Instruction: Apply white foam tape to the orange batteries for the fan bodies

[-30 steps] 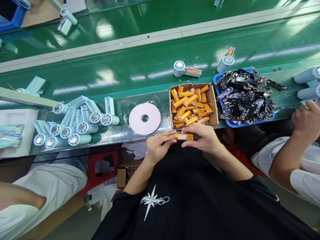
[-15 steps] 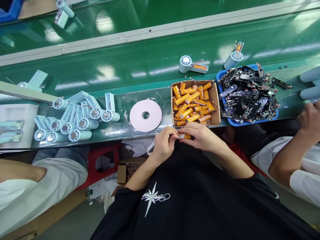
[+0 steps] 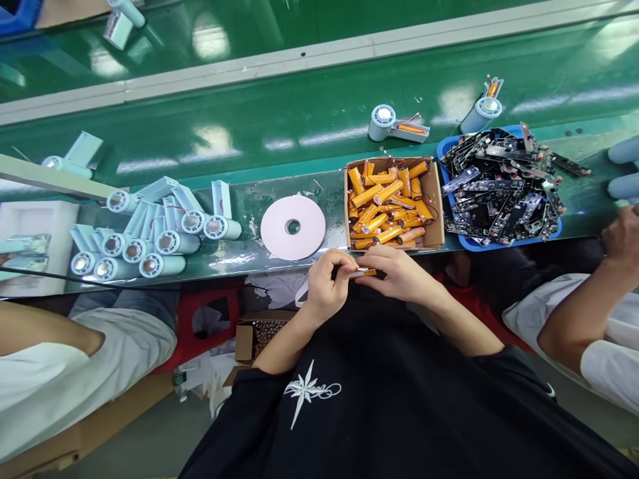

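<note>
While both hands meet just below the counter edge, the left hand and right hand each pinch one orange battery cell, their grip closed on it from either end. Just beyond that grip sits a cardboard box of more orange cells; a white tape roll lies beyond and left, and a blue tray of circuit boards lies beyond and right. Another person's hand rests far right.
</note>
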Motion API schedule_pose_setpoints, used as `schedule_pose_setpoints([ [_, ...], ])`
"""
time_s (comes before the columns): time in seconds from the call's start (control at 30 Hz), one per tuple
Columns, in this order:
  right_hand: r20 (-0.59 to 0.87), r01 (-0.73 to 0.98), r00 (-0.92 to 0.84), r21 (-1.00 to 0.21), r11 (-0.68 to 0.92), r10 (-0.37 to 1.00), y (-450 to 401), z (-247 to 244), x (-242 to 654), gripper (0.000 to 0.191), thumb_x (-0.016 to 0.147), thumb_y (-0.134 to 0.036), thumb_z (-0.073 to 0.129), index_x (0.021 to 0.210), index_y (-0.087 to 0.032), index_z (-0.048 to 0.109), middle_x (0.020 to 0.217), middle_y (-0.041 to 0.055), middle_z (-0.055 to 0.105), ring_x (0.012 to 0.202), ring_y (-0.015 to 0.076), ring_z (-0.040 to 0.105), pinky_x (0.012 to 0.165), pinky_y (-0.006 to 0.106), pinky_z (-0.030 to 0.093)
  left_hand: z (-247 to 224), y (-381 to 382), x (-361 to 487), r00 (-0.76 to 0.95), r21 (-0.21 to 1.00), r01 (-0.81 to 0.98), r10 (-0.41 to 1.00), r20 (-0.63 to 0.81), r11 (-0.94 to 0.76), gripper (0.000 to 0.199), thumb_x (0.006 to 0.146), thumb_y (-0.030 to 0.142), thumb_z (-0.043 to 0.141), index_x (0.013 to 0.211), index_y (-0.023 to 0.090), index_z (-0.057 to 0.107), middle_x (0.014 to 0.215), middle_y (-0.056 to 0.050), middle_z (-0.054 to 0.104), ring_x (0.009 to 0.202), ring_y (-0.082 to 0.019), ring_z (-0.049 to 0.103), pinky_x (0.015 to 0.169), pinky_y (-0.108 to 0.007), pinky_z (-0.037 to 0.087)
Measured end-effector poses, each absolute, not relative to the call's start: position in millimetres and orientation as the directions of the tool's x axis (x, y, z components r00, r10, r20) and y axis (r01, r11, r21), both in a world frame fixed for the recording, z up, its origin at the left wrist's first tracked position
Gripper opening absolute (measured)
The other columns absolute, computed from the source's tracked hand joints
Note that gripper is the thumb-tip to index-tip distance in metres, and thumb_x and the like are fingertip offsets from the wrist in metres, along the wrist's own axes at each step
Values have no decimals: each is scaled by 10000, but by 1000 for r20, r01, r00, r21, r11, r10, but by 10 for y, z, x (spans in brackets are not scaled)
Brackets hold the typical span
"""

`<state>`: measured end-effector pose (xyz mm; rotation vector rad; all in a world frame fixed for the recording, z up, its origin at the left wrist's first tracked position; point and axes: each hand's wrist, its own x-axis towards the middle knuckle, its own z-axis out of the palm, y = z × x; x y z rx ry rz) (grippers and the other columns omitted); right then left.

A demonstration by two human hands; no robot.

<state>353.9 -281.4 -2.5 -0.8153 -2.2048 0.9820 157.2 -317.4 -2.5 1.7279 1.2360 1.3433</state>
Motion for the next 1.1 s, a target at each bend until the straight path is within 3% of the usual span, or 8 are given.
schedule_pose_setpoints([
  [0.17,333,258,-536,-810,526,776,-2854,-63,3609,285,968,-313,767,1236,-233,711,1063,77,756,962,235,726,886,371,617,25,-3169,1404,103,821,380,901,421,-427,130,1047,321,597,996,208,635,827,-9,676,734,-136,618,689,-286,503],
  [0.3,377,265,-478,-800,539,794,-2883,-50,3654,298,945,-326,800,1218,-234,720,1049,75,764,944,228,733,881,362,627,91,-3133,1254,218,695,500,851,477,-517,133,994,253,672,1121,224,697,831,-9,726,765,-156,622,746,-331,504],
  [0.47,398,252,-492,-786,565,774,-2890,-39,3648,304,951,-333,792,1236,-252,729,1027,70,770,939,236,736,879,378,634,127,-3089,1226,358,570,548,787,502,-612,46,966,266,729,982,239,762,799,9,743,712,-140,602,764,-358,481],
  [0.7,532,185,-476,-718,671,700,-2873,-58,3639,284,948,-257,794,1223,-313,746,1018,54,781,868,220,738,795,385,625,114,-3099,1270,313,540,483,712,629,-689,128,903,193,796,1014,255,783,746,30,709,680,-122,570,662,-309,485],
  [0.87,605,161,-411,-688,708,682,-2912,-66,3625,258,901,-194,836,1135,-282,775,1044,74,792,865,228,749,782,401,626,115,-3090,1238,338,504,493,690,640,-709,147,885,187,811,1010,259,780,723,45,688,661,-109,567,663,-310,496],
  [0.93,580,162,-374,-727,667,723,-2927,-61,3625,202,913,-226,829,1100,-286,783,1014,64,799,845,232,757,774,409,638,126,-3090,1217,338,499,510,697,633,-701,149,875,208,821,1002,279,789,852,10,714,772,-133,618,725,-328,541],
  [1.03,534,151,-347,-780,607,771,-2941,-49,3634,122,930,-286,816,1046,-288,779,992,57,803,837,244,765,772,427,648,156,-3091,1214,335,549,495,731,594,-673,279,862,287,849,1133,297,783,1207,-79,683,1120,-229,630,881,-397,599],
  [1.1,512,128,-347,-804,580,786,-2946,-41,3639,173,923,-252,822,1082,-290,765,1017,65,801,866,244,762,793,428,645,180,-3085,1243,384,587,429,727,569,-687,373,892,245,820,1255,271,737,1245,-100,672,1165,-228,628,932,-396,603],
])
